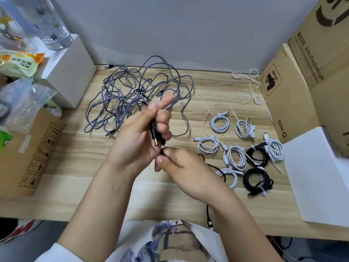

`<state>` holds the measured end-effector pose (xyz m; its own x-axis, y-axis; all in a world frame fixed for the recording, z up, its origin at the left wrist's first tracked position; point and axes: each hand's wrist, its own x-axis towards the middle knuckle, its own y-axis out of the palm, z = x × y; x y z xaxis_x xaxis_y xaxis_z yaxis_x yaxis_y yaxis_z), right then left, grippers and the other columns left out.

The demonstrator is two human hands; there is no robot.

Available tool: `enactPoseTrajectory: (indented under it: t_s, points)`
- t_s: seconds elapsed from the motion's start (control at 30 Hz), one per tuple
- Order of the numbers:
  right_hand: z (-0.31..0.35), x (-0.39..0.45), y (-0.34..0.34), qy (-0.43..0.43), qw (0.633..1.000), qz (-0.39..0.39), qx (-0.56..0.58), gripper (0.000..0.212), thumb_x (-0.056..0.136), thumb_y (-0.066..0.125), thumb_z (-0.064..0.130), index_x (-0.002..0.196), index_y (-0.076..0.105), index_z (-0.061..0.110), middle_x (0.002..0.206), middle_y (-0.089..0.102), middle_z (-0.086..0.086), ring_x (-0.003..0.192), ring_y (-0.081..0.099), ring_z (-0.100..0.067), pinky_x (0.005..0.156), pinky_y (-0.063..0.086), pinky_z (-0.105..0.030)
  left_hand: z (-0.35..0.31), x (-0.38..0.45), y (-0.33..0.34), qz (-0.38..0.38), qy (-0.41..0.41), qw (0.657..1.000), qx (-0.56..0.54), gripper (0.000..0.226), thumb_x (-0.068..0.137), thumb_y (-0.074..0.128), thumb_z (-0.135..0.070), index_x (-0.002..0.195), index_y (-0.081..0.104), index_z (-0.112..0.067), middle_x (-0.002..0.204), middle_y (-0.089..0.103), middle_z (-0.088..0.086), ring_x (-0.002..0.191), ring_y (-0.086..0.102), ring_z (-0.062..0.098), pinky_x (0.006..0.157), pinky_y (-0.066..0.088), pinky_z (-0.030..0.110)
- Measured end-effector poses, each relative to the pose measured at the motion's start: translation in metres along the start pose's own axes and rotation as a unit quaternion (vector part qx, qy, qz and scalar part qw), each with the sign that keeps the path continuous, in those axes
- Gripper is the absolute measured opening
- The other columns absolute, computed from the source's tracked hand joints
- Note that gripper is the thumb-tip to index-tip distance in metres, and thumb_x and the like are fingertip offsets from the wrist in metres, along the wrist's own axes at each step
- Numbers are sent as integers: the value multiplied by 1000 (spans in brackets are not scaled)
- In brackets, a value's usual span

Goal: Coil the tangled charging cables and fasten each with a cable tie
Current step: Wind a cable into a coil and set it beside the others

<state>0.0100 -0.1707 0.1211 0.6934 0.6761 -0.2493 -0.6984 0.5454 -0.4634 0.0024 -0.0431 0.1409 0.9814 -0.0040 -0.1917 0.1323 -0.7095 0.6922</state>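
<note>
Right hand (pixel 181 167) pinching black cable (pixel 217 168), left hand (pixel 143 133) gripping its plug ends (pixel 155 136), grey braided tangle (pixel 139 95) behind

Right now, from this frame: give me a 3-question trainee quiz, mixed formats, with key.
1. True or false: the grey braided cables are already coiled and tied.
2. Multiple choice: the left hand grips A) a white coil B) a black cable C) a loose tie.
3. Fill in: the finished coils lie on the person's ____ side of the table.

Key: 1 false, still a tangled heap. 2 B; the right hand pinches the same cable lower down. 3 right, near the loose cable ties.
</note>
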Motion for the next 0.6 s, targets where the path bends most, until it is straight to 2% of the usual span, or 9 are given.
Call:
enactPoseTrajectory:
  t_s: [0.07,0.17,0.23,0.3,0.33,0.4,0.47,0.53,0.6]
  points:
    - [0,-3,-1,-12,997,-27,-70,27,95,51,30,74,63,18,70,62,0,72,56,-22,70,45,-38,7,-1,1,-32,41,986,159,29,98,34,-17,119,49,-6,55,64,-2,43,57,5,43,44,14]
    - [0,-9,-12,-31,993,-88,-67,31,87,57,40,69,65,17,49,46,4,54,44,-11,58,38,-34,10,2,1,-46,50,962,265,24,100,34,-15,120,48,-14,62,69,5,52,65,14,50,51,19]
    - [1,-12,-17,-58,990,-126,-31,31,80,55,43,64,62,17,47,44,10,57,50,-5,57,38,-33,10,3,-6,-55,52,937,342,23,100,37,-15,120,48,-18,62,69,2,54,64,12,53,51,20]
    - [1,-13,-21,-82,985,-150,-1,28,79,58,40,61,62,19,47,48,17,57,55,-3,55,39,-29,12,2,-9,-51,33,900,431,22,98,43,-17,116,55,-12,50,62,-4,46,56,7,48,44,14]
    - [2,-14,-22,-90,984,-155,16,26,79,61,39,62,65,20,48,54,19,55,57,-5,57,43,-28,13,-1,-10,-25,8,891,453,23,97,45,-22,107,60,-8,43,56,-4,41,49,9,43,39,15]
    - [1,-15,-24,-93,977,-177,70,18,77,69,36,66,70,22,57,67,9,60,63,-20,63,51,-38,14,-6,-7,42,-34,888,456,40,96,43,-37,70,60,-11,36,42,-5,36,35,10,39,29,14]
    - [1,-15,-26,-88,964,-213,131,14,68,79,30,63,69,22,51,62,-4,52,55,-28,53,47,-38,13,-11,-5,99,-52,877,467,62,98,28,-44,46,53,-20,34,34,-5,36,27,7,41,24,14]
    - [-1,-14,-27,-78,955,-234,166,19,62,82,28,59,66,20,44,48,-10,43,34,-23,46,32,-30,12,-13,-7,141,-77,879,449,72,98,15,-51,57,65,-20,36,31,-4,37,25,8,43,25,17]
    - [-4,-11,-28,-73,949,-235,197,17,59,80,31,60,66,22,46,46,-10,47,32,-15,51,31,-27,11,-14,-11,188,-93,890,405,71,92,19,-64,74,68,-16,38,32,-6,37,24,7,44,25,18]
